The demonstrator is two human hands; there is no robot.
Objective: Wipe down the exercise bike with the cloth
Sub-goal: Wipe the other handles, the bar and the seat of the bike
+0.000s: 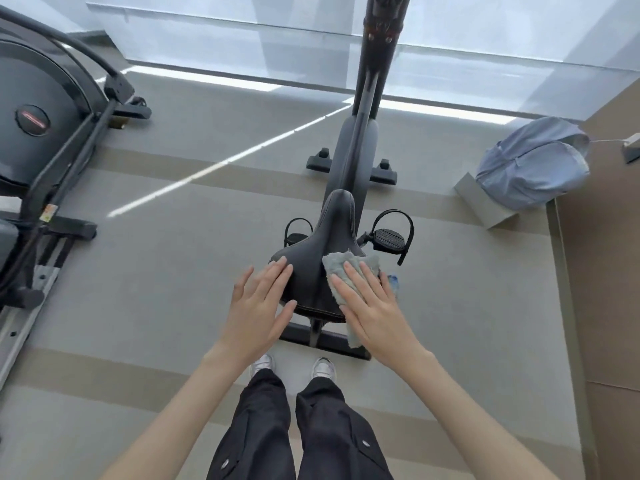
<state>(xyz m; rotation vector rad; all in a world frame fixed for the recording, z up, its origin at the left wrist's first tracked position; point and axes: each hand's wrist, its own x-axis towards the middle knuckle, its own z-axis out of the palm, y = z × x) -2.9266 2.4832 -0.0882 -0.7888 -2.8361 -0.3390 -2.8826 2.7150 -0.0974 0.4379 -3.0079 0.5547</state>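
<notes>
A dark grey exercise bike (353,147) stands in front of me, seen from behind and above. Its black saddle (323,244) is closest to me, with pedals on either side below it. A pale blue-grey cloth (343,268) lies over the saddle's right rear, one end hanging down past the edge. My right hand (370,306) lies flat on the cloth, fingers spread, pressing it against the saddle. My left hand (263,303) rests flat on the saddle's left rear edge, fingers apart, with nothing in it.
Another exercise machine (45,140) fills the left side, its rails reaching toward me. A light blue backpack (530,164) sits on a grey block at the right, beside a brown floor strip. A window runs along the far wall. My feet stand just behind the bike's rear base.
</notes>
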